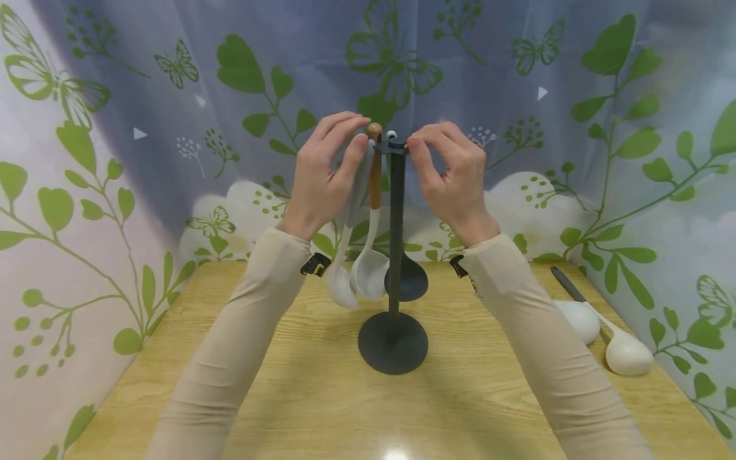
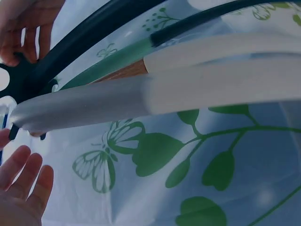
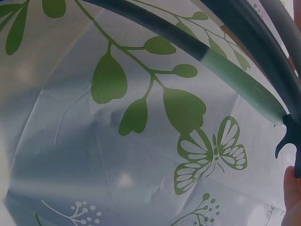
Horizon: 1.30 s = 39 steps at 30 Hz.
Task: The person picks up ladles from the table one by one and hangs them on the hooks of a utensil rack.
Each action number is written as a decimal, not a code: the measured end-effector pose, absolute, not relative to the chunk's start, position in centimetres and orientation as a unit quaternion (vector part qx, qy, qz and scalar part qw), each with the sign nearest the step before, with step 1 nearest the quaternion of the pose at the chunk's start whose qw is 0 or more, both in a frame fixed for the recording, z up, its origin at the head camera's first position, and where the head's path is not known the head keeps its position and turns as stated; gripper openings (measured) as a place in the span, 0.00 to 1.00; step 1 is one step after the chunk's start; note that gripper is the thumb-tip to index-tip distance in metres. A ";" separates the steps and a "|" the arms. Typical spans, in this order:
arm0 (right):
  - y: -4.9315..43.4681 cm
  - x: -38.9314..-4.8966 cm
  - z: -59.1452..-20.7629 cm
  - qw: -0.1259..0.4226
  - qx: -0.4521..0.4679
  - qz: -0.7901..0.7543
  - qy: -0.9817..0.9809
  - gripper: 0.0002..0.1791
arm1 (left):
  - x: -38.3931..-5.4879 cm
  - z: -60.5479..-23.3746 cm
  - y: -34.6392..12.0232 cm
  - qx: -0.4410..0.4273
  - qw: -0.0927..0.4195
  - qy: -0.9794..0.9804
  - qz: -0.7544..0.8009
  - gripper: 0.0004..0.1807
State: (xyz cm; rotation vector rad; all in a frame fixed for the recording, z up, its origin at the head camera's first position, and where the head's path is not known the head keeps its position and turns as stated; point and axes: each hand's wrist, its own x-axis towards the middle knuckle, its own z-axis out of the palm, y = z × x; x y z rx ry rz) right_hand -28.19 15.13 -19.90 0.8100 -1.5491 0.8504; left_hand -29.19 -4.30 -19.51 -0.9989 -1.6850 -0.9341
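Observation:
A black utensil stand (image 1: 397,236) rises from a round base in the middle of the table. A ladle with a grey handle (image 2: 84,110), a white ladle with a wooden handle (image 1: 375,185) and a black ladle with a green handle (image 3: 244,84) hang from its hooked top. My left hand (image 1: 324,166) is beside the grey handle's upper end, fingers extended and loosely bent near the handle tops. On the other side, my right hand (image 1: 451,172) pinches the edge of the stand's hooked top (image 3: 292,136) between thumb and fingertips.
At the table's right side lie a cream-white ladle (image 1: 629,352) and a white-bowled utensil (image 1: 581,321), with a dark handle (image 1: 566,283) beside them. A curtain with green leaves and butterflies (image 1: 393,54) encloses the wooden table (image 1: 287,396).

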 end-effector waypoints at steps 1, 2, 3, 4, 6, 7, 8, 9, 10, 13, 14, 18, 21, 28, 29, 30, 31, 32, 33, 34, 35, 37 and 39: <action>15.1 -28.2 -19.9 0.564 0.345 0.360 -0.658 0.06 | -29.2 -19.3 -4.1 -0.410 0.453 -0.695 -0.379 0.14; 15.1 -28.2 -19.9 0.564 0.345 0.359 -0.658 0.06 | -29.2 -19.1 -4.0 -0.414 0.439 -0.703 -0.377 0.14; 15.1 -28.2 -19.9 0.565 0.345 0.358 -0.659 0.06 | -29.2 -18.8 -3.8 -0.417 0.423 -0.711 -0.376 0.15; 15.2 -28.2 -19.9 0.565 0.345 0.357 -0.659 0.05 | -29.1 -18.6 -3.6 -0.418 0.408 -0.719 -0.377 0.15; 15.2 -28.2 -19.9 0.566 0.344 0.355 -0.660 0.06 | -29.1 -18.3 -3.4 -0.416 0.377 -0.735 -0.380 0.17; 15.2 -28.2 -19.8 0.566 0.343 0.355 -0.660 0.06 | -29.1 -18.1 -3.3 -0.416 0.364 -0.741 -0.381 0.18; 15.2 -28.3 -19.8 0.566 0.343 0.354 -0.661 0.06 | -29.2 -17.9 -3.2 -0.416 0.351 -0.747 -0.382 0.19; 15.3 -28.3 -19.8 0.566 0.342 0.353 -0.662 0.06 | -29.2 -17.7 -3.1 -0.417 0.338 -0.753 -0.382 0.19; 15.3 -28.3 -19.9 0.566 0.341 0.352 -0.663 0.07 | -29.2 -17.6 -3.1 -0.418 0.327 -0.757 -0.381 0.20; 15.3 -28.3 -20.0 0.564 0.340 0.352 -0.665 0.06 | -29.2 -17.4 -3.0 -0.425 0.304 -0.767 -0.373 0.20; 15.2 -28.3 -20.1 0.563 0.341 0.353 -0.665 0.06 | -29.2 -17.4 -3.0 -0.426 0.298 -0.769 -0.371 0.20; 15.1 -28.3 -20.3 0.563 0.346 0.358 -0.660 0.06 | -29.4 -17.6 -3.2 -0.435 0.295 -0.767 -0.367 0.20; 15.0 -28.4 -20.3 0.565 0.352 0.358 -0.654 0.07 | -29.6 -17.5 -3.4 -0.442 0.302 -0.760 -0.369 0.19; 15.0 -28.4 -20.1 0.566 0.350 0.354 -0.657 0.07 | -30.4 -17.1 -3.5 -0.451 0.302 -0.755 -0.368 0.17; 15.0 -28.4 -20.1 0.565 0.350 0.355 -0.657 0.07 | -30.4 -17.1 -3.5 -0.451 0.301 -0.756 -0.367 0.17; 15.0 -28.4 -20.1 0.565 0.350 0.355 -0.657 0.07 | -30.5 -17.1 -3.5 -0.452 0.301 -0.756 -0.366 0.17; 15.0 -28.4 -20.1 0.565 0.350 0.356 -0.657 0.07 | -30.5 -17.1 -3.5 -0.453 0.301 -0.756 -0.365 0.17; 15.0 -28.4 -20.1 0.565 0.350 0.357 -0.656 0.07 | -30.5 -17.1 -3.5 -0.453 0.301 -0.756 -0.365 0.17; 15.0 -28.5 -20.1 0.566 0.351 0.358 -0.655 0.08 | -30.6 -17.0 -3.5 -0.452 0.300 -0.757 -0.364 0.17; 15.1 -28.5 -20.1 0.566 0.351 0.359 -0.653 0.09 | -30.6 -17.0 -3.4 -0.451 0.298 -0.759 -0.364 0.17; 15.1 -28.5 -20.0 0.566 0.351 0.361 -0.652 0.09 | -30.5 -17.0 -3.4 -0.446 0.293 -0.763 -0.363 0.17; 15.2 -28.5 -20.0 0.566 0.351 0.363 -0.652 0.10 | -30.4 -16.9 -3.4 -0.436 0.284 -0.774 -0.361 0.18; 15.2 -28.5 -20.0 0.564 0.350 0.365 -0.653 0.09 | -30.3 -16.8 -3.5 -0.424 0.269 -0.786 -0.361 0.18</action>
